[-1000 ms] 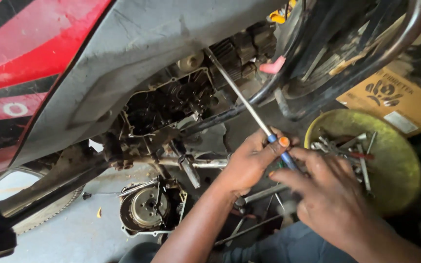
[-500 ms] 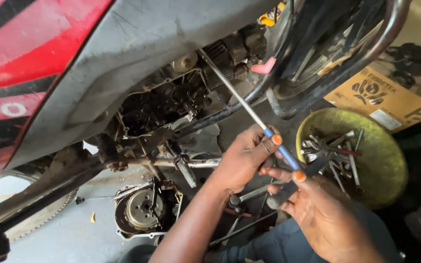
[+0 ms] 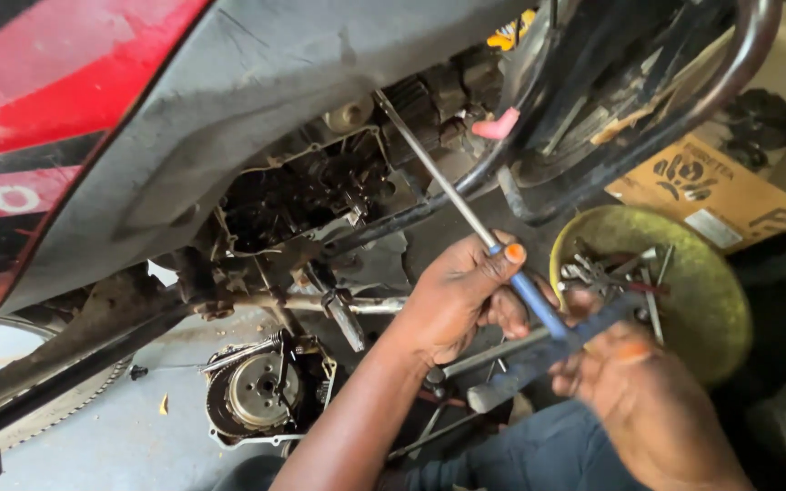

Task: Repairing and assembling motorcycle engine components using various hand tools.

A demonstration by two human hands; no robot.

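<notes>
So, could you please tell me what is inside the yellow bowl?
The yellow bowl holds a loose pile of metal hand tools; the right hand covers its near rim.

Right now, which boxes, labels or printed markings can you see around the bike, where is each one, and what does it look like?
Cardboard box: on the floor at upper right, behind the yellow bowl; flat, brown, with a dark printed emblem.
White label: stuck on the box's near side; small pale rectangle.
Red body panel: upper left, above the grey underside; red with black stripes and part of a white lettered graphic at the left edge.
No screens or signs in view.
</notes>
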